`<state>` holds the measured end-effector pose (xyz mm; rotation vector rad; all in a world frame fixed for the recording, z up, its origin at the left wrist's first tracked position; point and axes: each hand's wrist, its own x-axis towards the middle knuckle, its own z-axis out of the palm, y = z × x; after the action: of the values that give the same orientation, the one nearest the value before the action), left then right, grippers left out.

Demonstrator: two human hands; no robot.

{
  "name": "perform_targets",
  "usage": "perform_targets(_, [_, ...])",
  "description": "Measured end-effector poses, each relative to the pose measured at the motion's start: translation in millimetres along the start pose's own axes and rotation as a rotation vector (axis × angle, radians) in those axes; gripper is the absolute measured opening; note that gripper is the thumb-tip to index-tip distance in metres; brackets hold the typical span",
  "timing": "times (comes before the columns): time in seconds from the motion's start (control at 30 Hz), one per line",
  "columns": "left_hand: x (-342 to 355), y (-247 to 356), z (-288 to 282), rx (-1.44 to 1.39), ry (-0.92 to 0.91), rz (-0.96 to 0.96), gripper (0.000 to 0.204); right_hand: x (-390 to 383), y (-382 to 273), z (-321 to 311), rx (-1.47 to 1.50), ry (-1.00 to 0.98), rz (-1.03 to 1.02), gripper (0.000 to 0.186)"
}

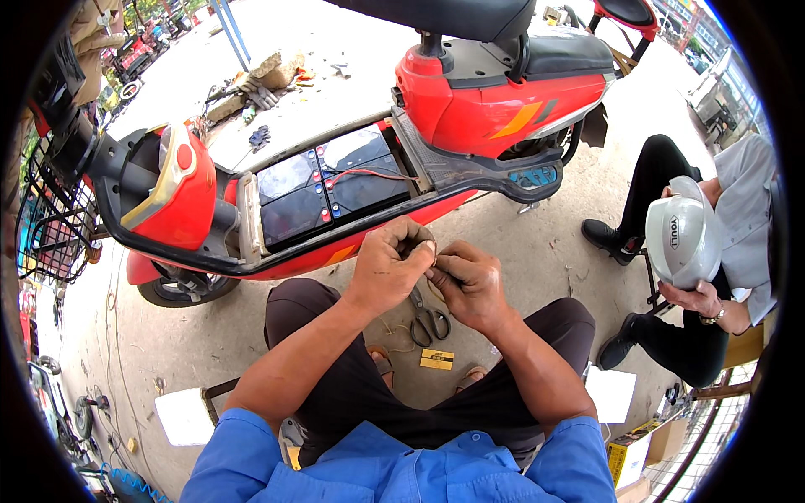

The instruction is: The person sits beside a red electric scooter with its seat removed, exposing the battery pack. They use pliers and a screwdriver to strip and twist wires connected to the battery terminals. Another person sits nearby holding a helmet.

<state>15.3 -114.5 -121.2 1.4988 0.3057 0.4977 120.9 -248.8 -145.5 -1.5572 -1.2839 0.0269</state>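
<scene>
Black batteries [289,220] sit upper centre-left in red scooter [470,101], red wire [369,171] across; bay uncovered, so closing up apparently left. Centre: left hand [390,264], right hand [470,281], fingers pinched narrow, can't tell on what. Concrete ground [210,344], outdoors; seated person [748,210] with white helmet [706,228], far right

I see a glossy red plastic scooter [444,109] striped orange and grey, boxy black batteries [356,193] with red and blue terminals [325,215], and a round pearly-white helmet [686,239].
</scene>
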Motion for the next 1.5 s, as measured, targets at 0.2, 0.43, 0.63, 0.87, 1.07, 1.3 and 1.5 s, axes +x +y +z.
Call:
perform_targets(0.2, [2,-9,-4,0.01,-0.029,0.044,0.006,-1,-3,2,0.017,0.04,0.029,0.007])
perform_targets(0.43, [1,-2,-3,-0.023,-0.061,0.047,0.005,0,-3,2,0.035,0.041,0.054,0.006])
perform_targets(0.63, [2,-1,-4,-0.045,-0.148,0.129,0.002,0,-3,1,0.06,0.05,0.086,0.008])
perform_targets(0.87, [2,4,-4,0.017,-0.194,0.205,0.008,-1,0,0,0.086,0.063,0.098,0.008])
perform_targets(1.07, [3,-3,-5,0.004,-0.193,0.227,0.009,0,-1,0,0.09,0.066,0.094,0.006])
perform_targets(1.3, [0,0,-2,-0.001,-0.117,0.09,0.012,-1,0,-1,0.036,0.06,0.064,0.006])
perform_targets(1.5, [2,-8,-2,-0.03,-0.095,0.06,0.016,-1,0,1,0.016,0.062,0.041,0.006])
